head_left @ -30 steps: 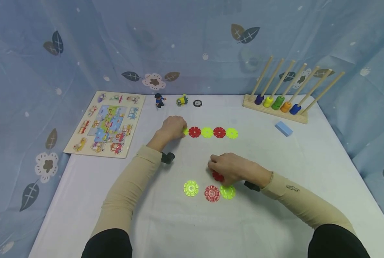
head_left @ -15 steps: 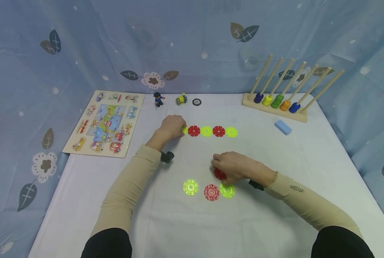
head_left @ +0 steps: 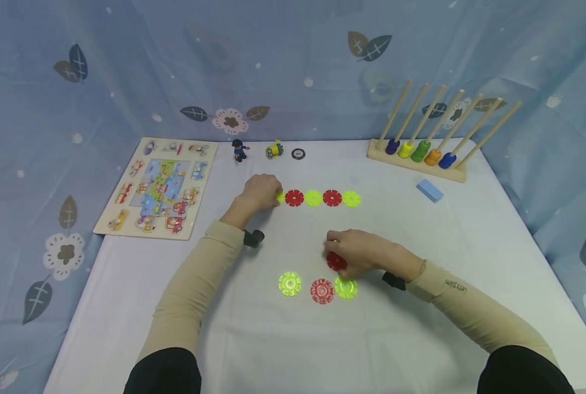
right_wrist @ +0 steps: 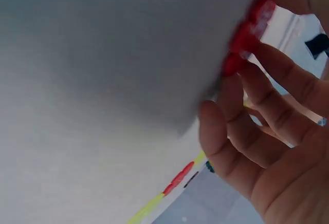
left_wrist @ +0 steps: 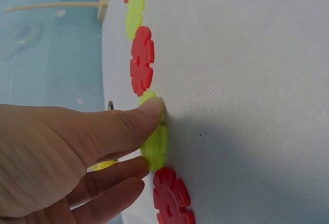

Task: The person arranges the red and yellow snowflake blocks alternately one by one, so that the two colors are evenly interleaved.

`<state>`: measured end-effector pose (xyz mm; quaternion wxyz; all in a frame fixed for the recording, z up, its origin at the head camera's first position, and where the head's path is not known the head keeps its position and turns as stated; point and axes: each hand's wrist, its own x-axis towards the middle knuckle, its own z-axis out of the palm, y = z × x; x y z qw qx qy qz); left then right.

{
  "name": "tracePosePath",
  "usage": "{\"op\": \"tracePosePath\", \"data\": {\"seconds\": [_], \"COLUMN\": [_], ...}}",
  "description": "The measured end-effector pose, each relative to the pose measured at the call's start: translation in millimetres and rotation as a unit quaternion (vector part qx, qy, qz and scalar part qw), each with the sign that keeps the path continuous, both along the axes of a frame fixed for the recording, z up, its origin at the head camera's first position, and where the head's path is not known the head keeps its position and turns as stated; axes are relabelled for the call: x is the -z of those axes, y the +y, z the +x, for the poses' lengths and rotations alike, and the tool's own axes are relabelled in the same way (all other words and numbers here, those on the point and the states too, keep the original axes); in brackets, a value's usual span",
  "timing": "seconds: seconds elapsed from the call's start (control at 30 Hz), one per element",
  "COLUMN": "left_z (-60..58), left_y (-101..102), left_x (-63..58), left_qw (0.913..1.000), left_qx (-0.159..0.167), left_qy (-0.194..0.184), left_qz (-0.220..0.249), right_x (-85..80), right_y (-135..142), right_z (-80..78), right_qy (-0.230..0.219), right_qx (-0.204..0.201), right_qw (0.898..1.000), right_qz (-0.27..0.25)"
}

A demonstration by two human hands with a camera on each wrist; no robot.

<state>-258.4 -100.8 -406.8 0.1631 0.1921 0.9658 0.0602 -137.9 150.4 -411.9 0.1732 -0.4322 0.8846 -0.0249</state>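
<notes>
In the head view my left hand [head_left: 259,192] is at the left end of a row of red and yellow-green flower-shaped plastic discs. Its thumb and fingers pinch a yellow-green disc [left_wrist: 157,142], mostly covered by the hand in the head view. On one side of that disc lies a red disc [left_wrist: 142,62], on the other a second red disc [left_wrist: 172,198]. My right hand [head_left: 359,250], nearer the front, holds another red disc [head_left: 336,261] between thumb and fingers. Just below it on the cloth are a yellow-green disc [head_left: 346,288] and a pale red disc [head_left: 322,291].
Another yellow-green disc [head_left: 290,284] lies front centre. A puzzle board [head_left: 108,219] is at the left. Along the back stand a toy figure [head_left: 239,150], a yellow-green toy [head_left: 274,149] and a black ring [head_left: 298,154]. A wooden peg rack [head_left: 416,164] and blue block [head_left: 429,190] are right.
My right hand has shifted slightly to the right with the red disc. The left hand keeps its place at the row's end. The head view itself has drifted a little.
</notes>
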Motion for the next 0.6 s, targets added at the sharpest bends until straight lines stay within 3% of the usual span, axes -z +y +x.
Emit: {"op": "tracePosePath", "data": {"seconds": [0.23,0.6], "left_z": [-1.3,-1.3], "left_y": [1,-2], "left_x": [2.2,1.9], "left_qw": [1.0,1.0], "left_qx": [0.002,0.002], "left_qy": [-0.001,0.009], "left_qz": [0.001,0.003], "right_x": [-2.6,-2.7], "right_y": [11,71], "right_z": [-8.1,-46.4], "right_qy": [-0.026,-0.017], "right_qx": [0.034,0.179], "right_qw": [0.999,0.982], "right_qz": [-0.017,-0.054]}}
